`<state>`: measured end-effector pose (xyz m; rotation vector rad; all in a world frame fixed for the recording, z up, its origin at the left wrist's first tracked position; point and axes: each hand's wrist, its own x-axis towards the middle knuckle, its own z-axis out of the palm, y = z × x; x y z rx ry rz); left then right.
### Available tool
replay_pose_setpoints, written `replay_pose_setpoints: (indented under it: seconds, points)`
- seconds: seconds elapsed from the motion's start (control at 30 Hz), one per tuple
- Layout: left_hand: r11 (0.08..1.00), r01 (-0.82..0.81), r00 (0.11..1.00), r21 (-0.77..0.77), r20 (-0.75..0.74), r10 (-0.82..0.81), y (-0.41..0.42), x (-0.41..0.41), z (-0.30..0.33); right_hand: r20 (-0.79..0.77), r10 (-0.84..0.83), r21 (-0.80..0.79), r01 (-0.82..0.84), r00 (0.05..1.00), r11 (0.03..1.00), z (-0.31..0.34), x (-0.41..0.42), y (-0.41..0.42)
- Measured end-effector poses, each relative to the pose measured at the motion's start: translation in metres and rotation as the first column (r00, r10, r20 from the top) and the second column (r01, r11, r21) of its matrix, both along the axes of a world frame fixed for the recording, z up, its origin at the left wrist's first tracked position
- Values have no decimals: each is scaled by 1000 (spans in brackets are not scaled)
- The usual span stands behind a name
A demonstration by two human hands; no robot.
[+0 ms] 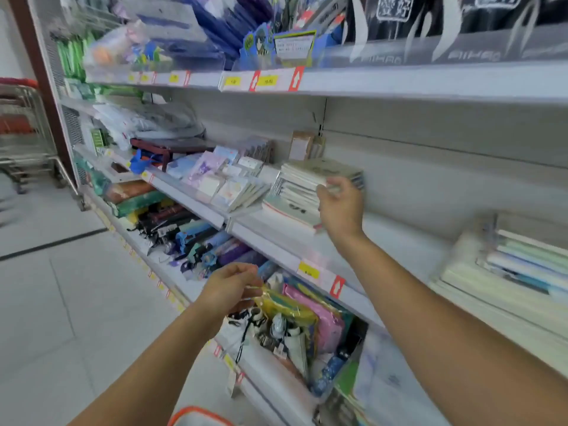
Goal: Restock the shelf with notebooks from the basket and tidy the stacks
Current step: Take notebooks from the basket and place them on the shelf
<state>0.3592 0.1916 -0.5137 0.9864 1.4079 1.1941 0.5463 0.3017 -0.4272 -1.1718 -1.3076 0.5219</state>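
right hand (339, 207) gripping notebook stack's (299, 192) edge

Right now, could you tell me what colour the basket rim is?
Orange, on the basket rim, bottom edge of the head view.

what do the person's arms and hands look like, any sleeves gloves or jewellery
Both forearms are bare as far as the frame shows, with no sleeve in view. The left hand and right hand wear no gloves. No watch, bracelet or ring shows on either wrist or on the fingers, though the picture is slightly blurred, so a thin ring could be missed.
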Motion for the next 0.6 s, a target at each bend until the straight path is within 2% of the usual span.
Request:
replay_pose_setpoints:
  seconds: [0.03, 0.07, 0.1, 0.13, 0.2, 0.23, 0.3, 0.37, 0.4, 0.43, 0.5, 0.53, 0.6]
  points:
    - [999, -27, 1000, -32, -7, 26, -15, 4, -18, -9, 82, 104, -81, 997, 991, -23, -5, -38]
    - [995, -57, 998, -84, 0, 57, -35, 10, -41, 42, 162, 128, -166, 986, 978, -53, -8, -77]
    - [985, -79, 997, -155, 12, 82, -58, 17, -68, 101, 252, 78, -260, 962, 962, -89, -10, -115]
    - [969, -90, 995, -230, 22, 97, -84, 24, -97, 139, 364, -53, -360, 921, 932, -128, -10, -150]
    - [920, -85, 994, -383, 29, 104, -141, 38, -155, 140, 567, -440, -463, 812, 770, -213, -5, -211]
    - [889, -79, 995, -452, 21, 99, -170, 44, -183, 158, 621, -609, -420, 767, 673, -255, 2, -235]
    - [822, -76, 996, -564, 2, 93, -221, 51, -227, 221, 697, -831, -242, 683, 501, -327, 21, -271]
    - [770, -98, 995, -630, -43, 92, -263, 50, -257, 191, 805, -955, -84, 561, 285, -372, 41, -296]
    - [748, -120, 993, -653, -86, 83, -279, 45, -267, 168, 844, -976, -33, 509, 213, -389, 49, -302]
    - [725, -129, 990, -677, -124, 61, -291, 39, -274, 183, 866, -980, 19, 466, 197, -398, 57, -307]
    - [693, -167, 983, -701, -174, 61, -304, 31, -281, 304, 857, -952, 112, 417, 283, -416, 71, -311]
    - [674, -187, 980, -714, -185, 76, -304, 29, -280, 342, 833, -940, 141, 435, 312, -425, 76, -312]
    - [674, -215, 975, -707, -192, 110, -297, 32, -279, 332, 806, -943, 169, 490, 286, -438, 82, -308]
